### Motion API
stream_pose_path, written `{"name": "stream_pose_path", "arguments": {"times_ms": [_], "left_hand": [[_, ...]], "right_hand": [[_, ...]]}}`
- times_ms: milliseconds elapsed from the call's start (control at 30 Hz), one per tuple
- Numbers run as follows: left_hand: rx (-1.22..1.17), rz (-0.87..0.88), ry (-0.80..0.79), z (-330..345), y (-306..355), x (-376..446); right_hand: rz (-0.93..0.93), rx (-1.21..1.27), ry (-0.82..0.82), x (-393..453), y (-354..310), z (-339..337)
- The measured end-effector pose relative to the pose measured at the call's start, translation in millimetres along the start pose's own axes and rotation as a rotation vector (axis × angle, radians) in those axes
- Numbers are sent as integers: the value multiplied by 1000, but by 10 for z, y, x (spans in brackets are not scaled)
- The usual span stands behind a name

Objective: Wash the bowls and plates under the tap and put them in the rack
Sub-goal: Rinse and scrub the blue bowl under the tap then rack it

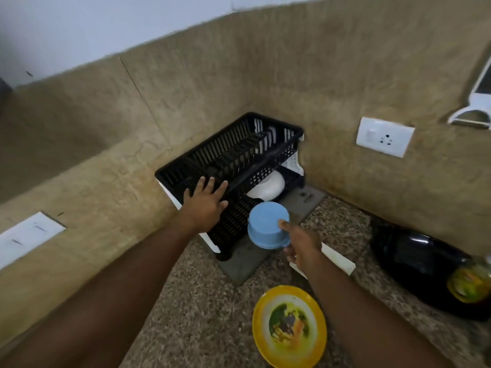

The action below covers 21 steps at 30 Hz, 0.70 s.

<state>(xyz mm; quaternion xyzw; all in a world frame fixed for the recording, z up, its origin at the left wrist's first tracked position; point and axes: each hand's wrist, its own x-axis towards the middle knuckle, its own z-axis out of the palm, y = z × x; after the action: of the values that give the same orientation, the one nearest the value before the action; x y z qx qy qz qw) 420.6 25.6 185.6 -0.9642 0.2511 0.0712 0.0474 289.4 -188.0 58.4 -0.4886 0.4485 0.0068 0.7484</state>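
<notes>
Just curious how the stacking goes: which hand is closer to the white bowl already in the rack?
Right. The right hand, gripping the blue bowl, hovers just before the white bowl; the left hand rests on the rack, further aside.

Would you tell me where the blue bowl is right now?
The blue bowl is mid-frame, upside down in the right hand, beside the rack's lower tier.

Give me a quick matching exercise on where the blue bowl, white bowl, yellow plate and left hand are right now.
Things:
1. blue bowl
2. white bowl
3. yellow plate
4. left hand

Places:
A. lying on the counter
B. resting on the rack's upper tier
C. gripped in the right hand
D. inside the lower tier of the black dish rack

Pairs: 1-C, 2-D, 3-A, 4-B
</notes>
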Motion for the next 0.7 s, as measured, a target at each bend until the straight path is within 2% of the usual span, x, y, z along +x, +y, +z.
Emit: {"name": "stream_pose_path", "arguments": {"times_ms": [133, 300, 567, 700], "left_hand": [[-98, 47, -56, 80, -261, 84], [-132, 80, -41, 139, -321, 137], [-161, 92, -31, 191, -346, 188], [-148, 104, -29, 227, -384, 208]], "right_hand": [[-40, -45, -23, 358, -21, 598], [-82, -148, -37, 694, -43, 1197], [-158, -429, 4, 1067, -126, 1905], [-159, -464, 5, 1201, -93, 2101]]}}
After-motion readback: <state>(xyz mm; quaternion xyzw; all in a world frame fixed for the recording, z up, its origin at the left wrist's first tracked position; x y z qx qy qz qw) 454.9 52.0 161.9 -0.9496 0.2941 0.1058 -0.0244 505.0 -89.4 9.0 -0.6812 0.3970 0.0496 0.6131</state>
